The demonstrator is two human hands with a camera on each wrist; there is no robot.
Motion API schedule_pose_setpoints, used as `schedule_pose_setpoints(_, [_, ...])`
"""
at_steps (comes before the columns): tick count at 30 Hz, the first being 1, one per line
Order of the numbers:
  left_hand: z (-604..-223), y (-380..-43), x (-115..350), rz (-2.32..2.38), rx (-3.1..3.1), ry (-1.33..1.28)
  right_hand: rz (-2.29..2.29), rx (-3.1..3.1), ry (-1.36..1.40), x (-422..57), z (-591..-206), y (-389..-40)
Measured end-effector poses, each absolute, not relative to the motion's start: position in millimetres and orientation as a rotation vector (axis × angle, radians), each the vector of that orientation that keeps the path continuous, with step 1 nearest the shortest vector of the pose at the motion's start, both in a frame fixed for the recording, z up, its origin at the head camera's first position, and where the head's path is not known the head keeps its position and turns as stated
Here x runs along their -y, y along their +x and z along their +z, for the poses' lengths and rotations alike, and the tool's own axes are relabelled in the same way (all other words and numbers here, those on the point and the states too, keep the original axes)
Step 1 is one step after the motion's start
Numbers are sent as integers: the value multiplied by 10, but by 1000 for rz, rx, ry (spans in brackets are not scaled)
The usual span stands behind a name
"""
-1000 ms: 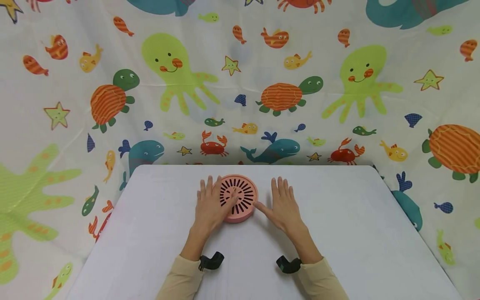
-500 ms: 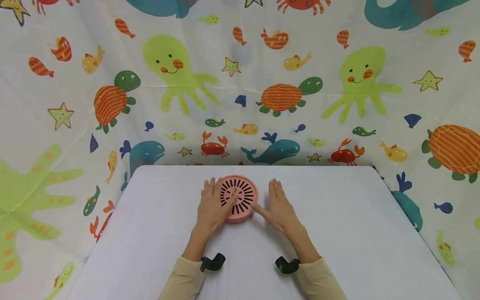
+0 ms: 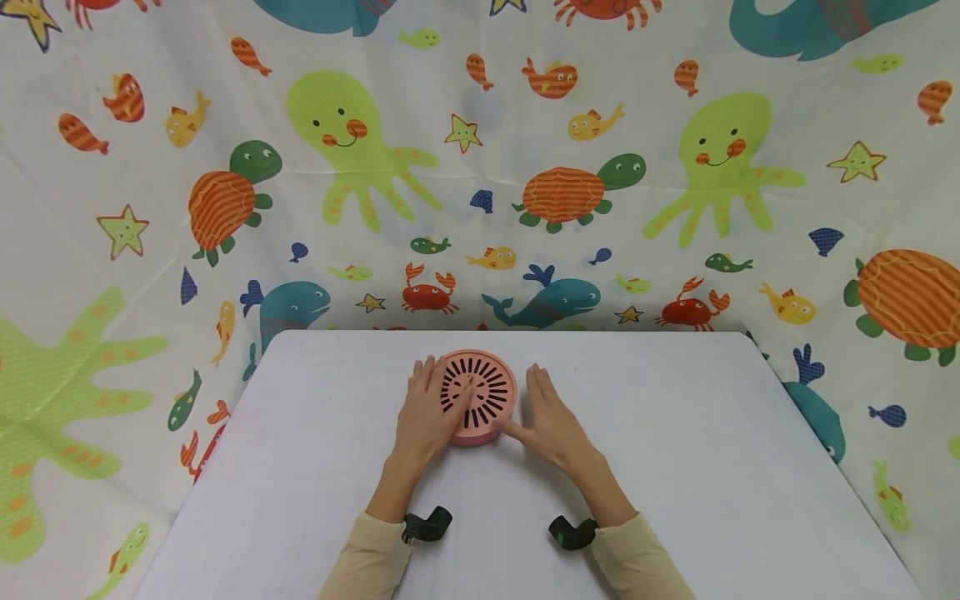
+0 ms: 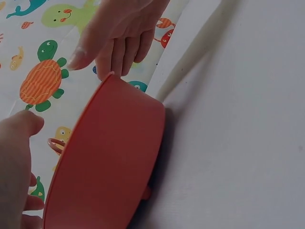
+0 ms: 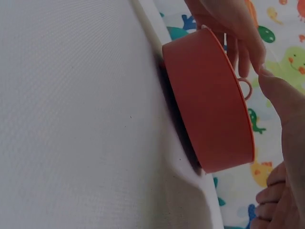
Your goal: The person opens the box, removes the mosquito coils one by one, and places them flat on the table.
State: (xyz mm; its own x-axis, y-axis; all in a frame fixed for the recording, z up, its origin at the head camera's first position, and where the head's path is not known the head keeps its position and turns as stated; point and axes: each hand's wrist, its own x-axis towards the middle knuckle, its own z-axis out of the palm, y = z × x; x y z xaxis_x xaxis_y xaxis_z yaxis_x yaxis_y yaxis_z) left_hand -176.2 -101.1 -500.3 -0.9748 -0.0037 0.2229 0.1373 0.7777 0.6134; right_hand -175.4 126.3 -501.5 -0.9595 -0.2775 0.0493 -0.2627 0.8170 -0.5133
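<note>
A round pink mosquito coil holder [image 3: 489,390] lies on the white table, its lid cut with dark radiating slots. My left hand [image 3: 424,418] overlaps the lid's left side in the head view, thumb stretched across it and fingers extended along the far left rim. To the right, my right hand [image 3: 559,428] has straight fingers, its thumb tip right at the holder's lower right edge. Both wrist views show the holder's plain red side wall [image 4: 107,157]; a small ring handle [image 5: 246,88] stands on the lid. Neither hand is curled around it.
The white table [image 3: 675,467] reaches back to a hanging cloth [image 3: 420,183] printed with sea animals. A black wrist camera [image 3: 427,525] sits on the left wrist, another black camera [image 3: 573,533] on the right.
My right hand has moved left, closer to the holder, and its thumb has reached the rim. The left hand has shifted slightly right and its fingers have drawn back a little. The holder has stayed put.
</note>
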Motion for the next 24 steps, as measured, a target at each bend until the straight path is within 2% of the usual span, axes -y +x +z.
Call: schedule_pose_setpoints(24, [-5050, -1804, 931, -853, 2677, -222, -766, -2937, -450, -1148, -5156, -1751])
